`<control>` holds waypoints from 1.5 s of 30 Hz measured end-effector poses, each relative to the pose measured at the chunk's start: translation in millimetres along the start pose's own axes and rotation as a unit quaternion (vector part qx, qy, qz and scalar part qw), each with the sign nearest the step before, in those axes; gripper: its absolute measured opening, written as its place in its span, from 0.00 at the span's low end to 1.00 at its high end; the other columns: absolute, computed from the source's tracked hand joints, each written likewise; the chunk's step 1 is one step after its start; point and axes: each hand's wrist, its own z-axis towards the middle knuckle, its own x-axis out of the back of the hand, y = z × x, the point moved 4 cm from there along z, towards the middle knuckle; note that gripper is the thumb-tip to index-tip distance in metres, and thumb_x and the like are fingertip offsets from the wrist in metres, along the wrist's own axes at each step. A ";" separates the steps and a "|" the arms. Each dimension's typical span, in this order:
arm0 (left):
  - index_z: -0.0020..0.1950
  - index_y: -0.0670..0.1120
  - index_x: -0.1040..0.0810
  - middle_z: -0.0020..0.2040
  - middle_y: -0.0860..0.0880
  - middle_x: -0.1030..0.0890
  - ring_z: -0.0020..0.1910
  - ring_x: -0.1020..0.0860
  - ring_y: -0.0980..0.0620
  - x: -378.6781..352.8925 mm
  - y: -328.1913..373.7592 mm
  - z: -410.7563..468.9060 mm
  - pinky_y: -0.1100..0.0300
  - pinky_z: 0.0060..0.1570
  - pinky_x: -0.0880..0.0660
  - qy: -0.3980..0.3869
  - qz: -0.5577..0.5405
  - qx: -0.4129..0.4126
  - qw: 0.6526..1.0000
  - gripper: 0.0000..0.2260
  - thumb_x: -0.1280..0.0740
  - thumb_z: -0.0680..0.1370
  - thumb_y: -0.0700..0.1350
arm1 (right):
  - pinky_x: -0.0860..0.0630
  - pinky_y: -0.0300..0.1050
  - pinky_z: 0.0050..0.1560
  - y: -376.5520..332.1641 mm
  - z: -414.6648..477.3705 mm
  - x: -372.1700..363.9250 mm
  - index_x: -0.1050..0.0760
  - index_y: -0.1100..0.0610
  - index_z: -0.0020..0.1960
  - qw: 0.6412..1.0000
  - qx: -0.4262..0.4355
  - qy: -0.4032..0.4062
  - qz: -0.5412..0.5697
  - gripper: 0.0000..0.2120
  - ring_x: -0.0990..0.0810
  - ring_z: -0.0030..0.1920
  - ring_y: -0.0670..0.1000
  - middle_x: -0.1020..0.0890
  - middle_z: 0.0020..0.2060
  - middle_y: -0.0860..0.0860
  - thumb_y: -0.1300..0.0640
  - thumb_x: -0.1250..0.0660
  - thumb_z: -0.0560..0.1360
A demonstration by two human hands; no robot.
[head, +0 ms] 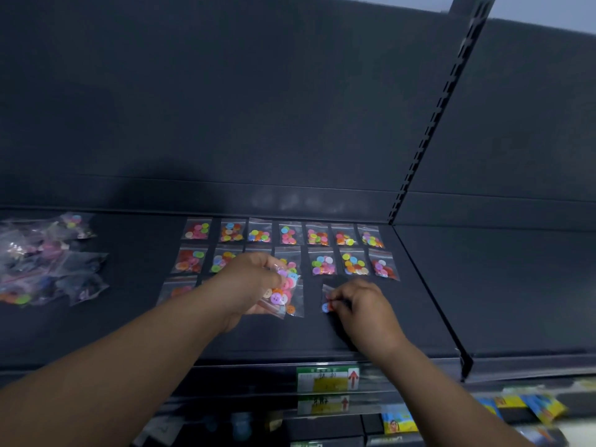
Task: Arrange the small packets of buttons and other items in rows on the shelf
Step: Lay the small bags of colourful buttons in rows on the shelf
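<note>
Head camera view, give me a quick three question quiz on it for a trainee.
1. True or false: the back row holds seven packets.
2. The loose heap lies: A) left of the rows, B) right of the rows, C) on the shelf below.
3. What does each hand hold?
Key: 1 true. 2 A. 3 The left hand grips a bunch of packets; the right hand pinches a single packet in line with the front row.
</note>
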 end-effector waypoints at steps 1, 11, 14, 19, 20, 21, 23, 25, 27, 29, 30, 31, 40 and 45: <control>0.53 0.41 0.22 0.50 0.42 0.18 0.46 0.18 0.44 -0.3 0.2 -0.1 0.52 0.43 0.19 0.003 0.000 0.002 1.000 0.06 0.32 0.76 0.37 | 0.35 0.32 0.49 -1.1 -1.3 -1.9 0.18 0.54 0.46 1.000 0.011 0.000 0.001 0.05 0.27 0.54 0.49 0.21 0.45 0.47 0.60 0.33 0.75; 0.53 0.41 0.22 0.50 0.42 0.18 0.45 0.18 0.45 2.6 -0.6 -5.3 0.54 0.40 0.19 0.006 -0.015 0.004 1.000 0.06 0.34 0.77 0.36 | 0.43 0.41 0.54 -11.8 -4.7 3.7 0.22 0.46 0.58 0.992 0.074 0.040 -0.092 0.14 0.37 0.62 0.49 0.29 0.60 0.41 0.54 0.31 0.74; 0.53 0.41 0.22 0.50 0.42 0.18 0.45 0.18 0.45 4.0 -2.0 -5.2 0.55 0.37 0.20 0.009 -0.018 0.005 1.000 0.06 0.34 0.77 0.36 | 0.38 0.43 0.49 -13.1 -2.0 1.5 0.20 0.51 0.53 0.991 0.070 0.025 -0.107 0.08 0.31 0.54 0.52 0.27 0.47 0.46 0.54 0.31 0.74; 0.52 0.42 0.22 0.51 0.42 0.18 0.47 0.18 0.44 5.3 -4.2 -4.4 0.54 0.39 0.20 0.017 -0.019 0.008 1.000 0.06 0.34 0.77 0.36 | 0.34 0.37 0.52 -9.7 2.3 -4.8 0.19 0.55 0.46 0.997 0.058 -0.036 -0.033 0.05 0.29 0.53 0.50 0.22 0.47 0.48 0.56 0.34 0.76; 0.51 0.42 0.22 0.51 0.42 0.18 0.47 0.18 0.44 5.9 -4.0 -4.9 0.54 0.40 0.20 0.018 -0.021 0.009 1.000 0.05 0.34 0.77 0.36 | 0.36 0.35 0.50 -10.0 3.2 -4.8 0.20 0.55 0.45 0.997 0.056 -0.042 -0.031 0.05 0.30 0.52 0.49 0.21 0.47 0.48 0.57 0.34 0.76; 0.51 0.42 0.22 0.51 0.42 0.18 0.47 0.18 0.44 6.3 -3.8 -5.2 0.55 0.39 0.20 0.019 -0.023 0.011 1.000 0.05 0.34 0.77 0.36 | 0.37 0.34 0.48 -10.1 4.2 -4.9 0.21 0.55 0.44 0.997 0.055 -0.048 -0.032 0.06 0.30 0.52 0.49 0.21 0.48 0.48 0.57 0.35 0.76; 0.50 0.43 0.22 0.50 0.42 0.18 0.46 0.18 0.45 7.2 -3.4 -5.0 0.55 0.38 0.20 0.021 -0.026 0.012 0.999 0.05 0.34 0.77 0.36 | 0.37 0.35 0.47 -9.9 5.8 -4.8 0.22 0.56 0.42 0.996 0.051 -0.059 -0.038 0.07 0.30 0.53 0.50 0.21 0.48 0.49 0.58 0.36 0.77; 0.50 0.43 0.22 0.50 0.42 0.18 0.46 0.18 0.45 7.2 -2.9 -4.8 0.55 0.37 0.20 0.023 -0.028 0.012 0.999 0.04 0.34 0.77 0.37 | 0.38 0.34 0.48 -10.7 6.8 -3.5 0.22 0.58 0.43 0.996 0.047 -0.066 -0.034 0.06 0.31 0.56 0.50 0.22 0.52 0.48 0.59 0.37 0.77; 0.51 0.43 0.21 0.50 0.42 0.18 0.46 0.18 0.45 6.6 -2.5 -4.6 0.54 0.38 0.20 0.024 -0.028 0.010 0.999 0.04 0.34 0.77 0.37 | 0.39 0.34 0.50 -10.5 7.9 -3.4 0.23 0.58 0.44 0.996 0.049 -0.070 -0.028 0.05 0.32 0.58 0.50 0.23 0.53 0.47 0.59 0.36 0.77; 0.51 0.43 0.22 0.50 0.42 0.19 0.47 0.18 0.44 5.6 -1.8 -4.8 0.53 0.40 0.19 0.023 -0.030 0.010 0.999 0.04 0.34 0.77 0.37 | 0.37 0.35 0.49 -10.0 8.0 -3.8 0.23 0.56 0.46 0.996 0.049 -0.072 -0.024 0.04 0.32 0.56 0.49 0.22 0.50 0.46 0.58 0.36 0.77; 0.51 0.43 0.22 0.49 0.42 0.19 0.47 0.18 0.44 5.1 -1.5 -5.0 0.53 0.41 0.19 0.022 -0.031 0.010 0.999 0.04 0.34 0.77 0.37 | 0.36 0.35 0.49 -10.0 8.0 -3.8 0.23 0.54 0.48 0.996 0.048 -0.073 -0.025 0.04 0.32 0.55 0.48 0.22 0.49 0.46 0.58 0.36 0.77; 0.51 0.43 0.22 0.49 0.43 0.19 0.47 0.18 0.44 4.6 -1.3 -4.9 0.52 0.42 0.19 0.022 -0.033 0.010 0.999 0.05 0.35 0.77 0.36 | 0.36 0.35 0.49 -9.4 8.2 -4.4 0.23 0.53 0.50 0.996 0.048 -0.074 -0.027 0.04 0.32 0.55 0.47 0.22 0.48 0.45 0.58 0.36 0.77; 0.48 0.45 0.22 0.49 0.43 0.18 0.47 0.18 0.45 -3.3 -0.5 -1.8 0.52 0.44 0.19 0.013 -0.052 0.000 0.999 0.10 0.36 0.76 0.32 | 0.32 0.36 0.52 -23.4 7.3 4.5 0.21 0.54 0.52 0.998 0.033 -0.040 0.042 0.07 0.29 0.54 0.46 0.24 0.48 0.44 0.56 0.37 0.78; 0.42 0.45 0.21 0.45 0.44 0.17 0.48 0.19 0.44 -15.4 1.5 -0.4 0.48 0.49 0.21 -0.009 -0.047 -0.019 0.999 0.07 0.32 0.74 0.33 | 0.26 0.37 0.36 -56.6 4.3 19.1 0.24 0.56 0.43 0.918 -0.085 -0.088 0.377 0.05 0.25 0.35 0.47 0.23 0.36 0.53 0.58 0.35 0.77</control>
